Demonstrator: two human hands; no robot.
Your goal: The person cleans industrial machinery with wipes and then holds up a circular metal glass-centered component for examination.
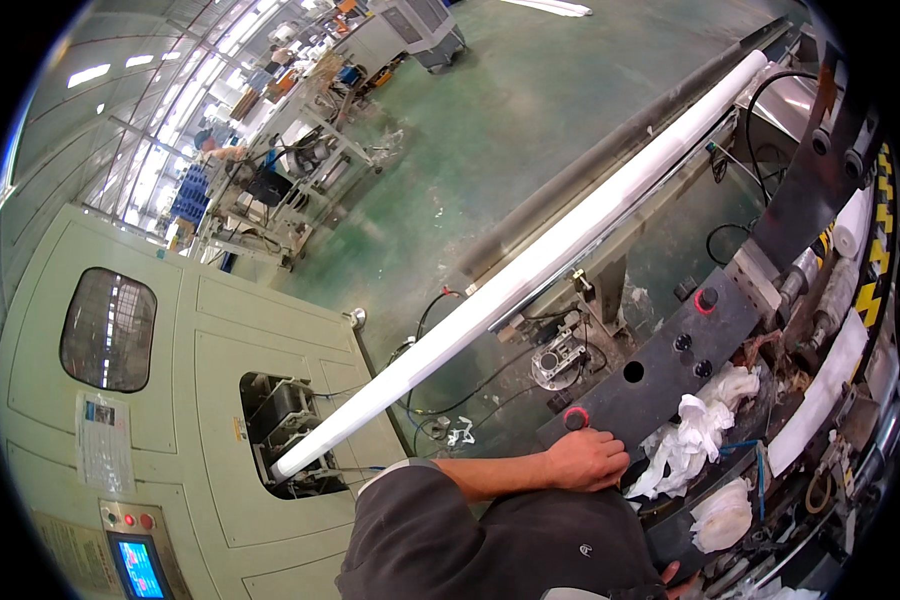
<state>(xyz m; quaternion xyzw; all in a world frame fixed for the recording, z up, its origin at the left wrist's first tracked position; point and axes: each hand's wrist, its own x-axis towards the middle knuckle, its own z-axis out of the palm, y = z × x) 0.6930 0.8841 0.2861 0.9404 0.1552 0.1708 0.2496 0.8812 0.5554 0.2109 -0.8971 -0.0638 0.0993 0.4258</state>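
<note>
My left hand point(586, 461) is closed, fingers curled, at the lower edge of a dark metal plate point(652, 345). What it holds, if anything, is hidden. Just above it on the plate sits a black button with a red ring point(576, 419). Crumpled white sheet material point(695, 435) lies right of this hand. Only a few fingers of my right hand point(680, 581) show at the bottom, below a white roll end point(722, 517); their grip is hidden. A long white roll point(520, 280) slants from the opening of a green machine up to the far right.
The pale green machine cabinet point(210, 350) with a lit screen point(140, 568) stands on the left. A second red-ringed button point(706, 300) is farther along the plate. Cables and a metal fitting point(560, 360) lie beneath the long roll. Workbenches point(310, 170) stand far back.
</note>
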